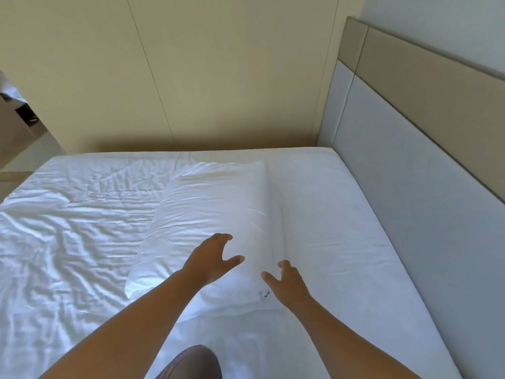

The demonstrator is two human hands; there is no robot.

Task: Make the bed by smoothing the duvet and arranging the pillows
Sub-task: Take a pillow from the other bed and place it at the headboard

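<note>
Bed (341, 214) with white bedding filled most of the view, running from the near edge to a cream panelled wall (218, 77) on the far side. The bedding's left part (68, 228) was heavily creased. Its right part lay smoother, against a tall grey padded headboard (410, 173) with a tan upper band. One long white pillow (218, 209) lay on the bedding near the middle, running lengthwise from near to far, apart from the headboard. Two bare forearms reached in from the near edge. The left hand (210, 261) was over the pillow's near end, fingers spread and relaxed, grasping nothing; whether it touched the pillow could not be told. The right hand (287, 280), likewise spread and released, was at the pillow's near right corner, just beside a small dark mark (265, 294). A grey-clad knee (194, 362) showed at the near edge.
</note>
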